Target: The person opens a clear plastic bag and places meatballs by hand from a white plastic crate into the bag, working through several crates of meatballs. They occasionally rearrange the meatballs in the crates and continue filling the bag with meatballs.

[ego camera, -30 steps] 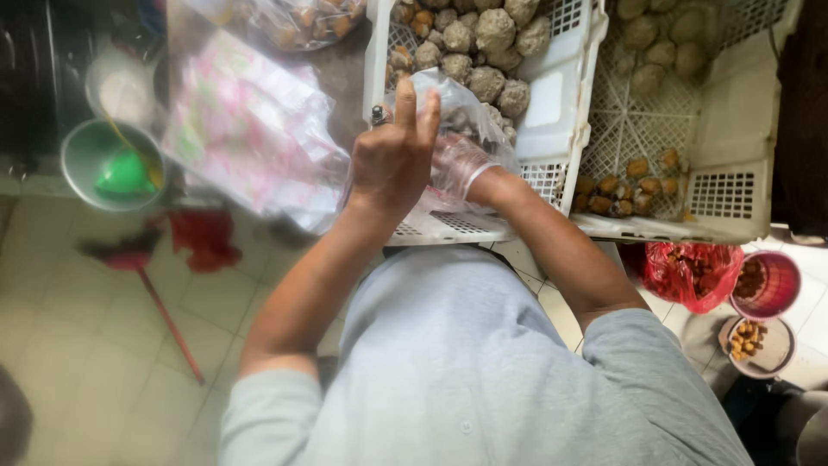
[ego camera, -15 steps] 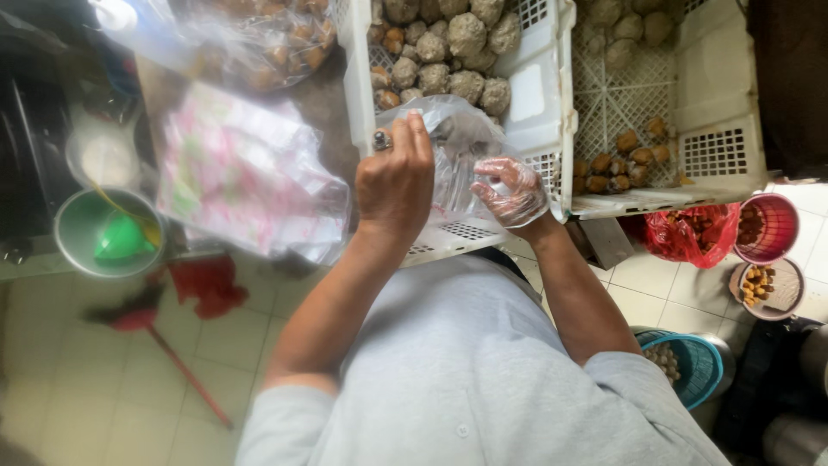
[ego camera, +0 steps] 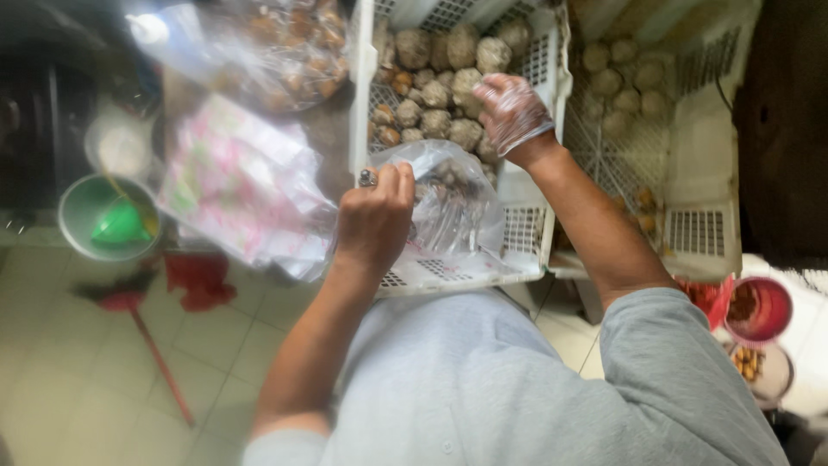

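Up close, the bare left hand (ego camera: 373, 220), a ring on one finger, has its fingers curled tight around the gathered rim of a clear thin plastic bag (ego camera: 453, 207), which hangs over the near edge of a white slatted plastic crate (ego camera: 535, 233). The right hand (ego camera: 513, 112), in a see-through disposable glove, has its fingers loosely spread and bent over the round brown lumpy balls (ego camera: 435, 121) piled inside that crate, touching the top ones. Off to the left sit a pink-and-white patterned packet (ego camera: 233, 185) and a green round bowl (ego camera: 86, 211); a red broom (ego camera: 142, 324) lies on the tiled floor.
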